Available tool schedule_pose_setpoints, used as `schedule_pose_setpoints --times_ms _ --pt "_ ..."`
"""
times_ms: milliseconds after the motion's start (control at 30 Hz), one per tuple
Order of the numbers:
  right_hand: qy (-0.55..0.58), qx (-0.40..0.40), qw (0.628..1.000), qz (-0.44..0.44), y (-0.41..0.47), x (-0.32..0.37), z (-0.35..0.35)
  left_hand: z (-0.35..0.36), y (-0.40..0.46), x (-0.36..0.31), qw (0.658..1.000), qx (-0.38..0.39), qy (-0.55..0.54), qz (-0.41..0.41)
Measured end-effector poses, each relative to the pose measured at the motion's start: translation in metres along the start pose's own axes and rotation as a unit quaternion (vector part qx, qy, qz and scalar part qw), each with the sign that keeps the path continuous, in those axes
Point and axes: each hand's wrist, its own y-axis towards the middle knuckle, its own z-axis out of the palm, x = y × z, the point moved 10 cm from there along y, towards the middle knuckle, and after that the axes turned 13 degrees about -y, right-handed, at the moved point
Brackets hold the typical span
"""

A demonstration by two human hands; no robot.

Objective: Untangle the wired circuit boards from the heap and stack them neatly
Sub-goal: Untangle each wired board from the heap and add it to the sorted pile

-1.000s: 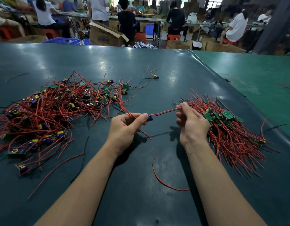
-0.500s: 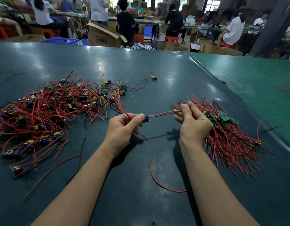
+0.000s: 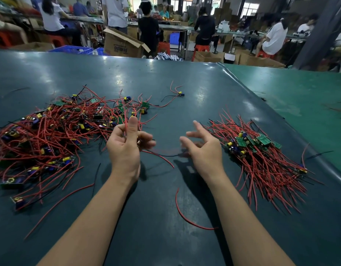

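Both bare forearms reach in from the near edge of the tabletop. The left hand (image 3: 125, 146) is raised, thumb upright, fingers curled and, as far as the blur allows, pinching something. The right hand (image 3: 202, 148) hovers alongside, fingers spread and relaxed.

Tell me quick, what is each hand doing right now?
Left hand: grips red wires between thumb and fingers.
Right hand: open, fingers spread, holding nothing.
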Motion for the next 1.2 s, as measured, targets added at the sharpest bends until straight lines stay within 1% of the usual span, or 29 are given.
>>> schedule_pose_setpoints --times_ms 33,67,133,167,233,300,367,467,533,633,700,800,933,1067,1133,1200 --pt "0.014 -0.017 1.0 -0.018 0.001 0.006 -0.006 -0.001 0.0 0.003 1.0 -0.005 -0.005 -0.024" --pt "0.04 -0.008 0.999 -0.021 0.0 0.009 -0.007 -0.001 0.0 0.007 0.999 -0.003 -0.004 -0.048" --pt "0.106 0.07 0.992 0.01 -0.006 0.009 0.009 0.006 -0.003 0.018 0.995 0.026 0.018 -0.092" --pt "0.135 0.118 0.984 0.024 -0.012 0.011 0.02 0.013 -0.007 0.024 0.991 0.055 0.032 -0.116" --pt "0.156 0.193 0.968 0.036 -0.02 0.015 0.037 0.03 -0.022 0.041 0.975 0.131 0.059 -0.17" --pt "0.158 0.222 0.962 0.032 -0.023 0.018 0.042 0.042 -0.037 0.056 0.953 0.195 0.097 -0.21" --pt "0.17 0.204 0.963 0.038 -0.021 0.017 0.037 0.046 -0.046 0.065 0.936 0.224 0.125 -0.243" --pt "0.198 0.147 0.967 0.064 -0.012 0.008 0.025 0.047 -0.05 0.073 0.922 0.221 0.112 -0.297" --pt "0.191 0.124 0.971 0.069 -0.009 0.004 0.021 0.046 -0.05 0.073 0.92 0.222 0.117 -0.302" --pt "0.174 0.144 0.972 0.064 -0.012 0.005 0.026 0.044 -0.05 0.069 0.922 0.223 0.134 -0.286" --pt "0.166 0.134 0.975 0.056 -0.011 0.006 0.022 0.044 -0.05 0.068 0.921 0.226 0.14 -0.285" --pt "0.18 0.043 0.981 0.061 -0.001 -0.001 -0.002 0.046 -0.053 0.068 0.916 0.236 0.144 -0.291" --pt "0.201 -0.066 0.974 0.082 0.004 -0.014 -0.027 0.047 -0.057 0.067 0.905 0.256 0.156 -0.302" --pt "0.108 -0.106 0.988 0.037 0.005 -0.011 -0.035 0.048 -0.06 0.068 0.894 0.273 0.167 -0.313" --pt "0.02 -0.125 0.992 -0.013 0.006 -0.002 -0.039 0.047 -0.061 0.069 0.89 0.28 0.165 -0.32" --pt "-0.073 -0.148 0.983 -0.078 0.003 0.012 -0.04 0.048 -0.065 0.07 0.882 0.295 0.157 -0.331"
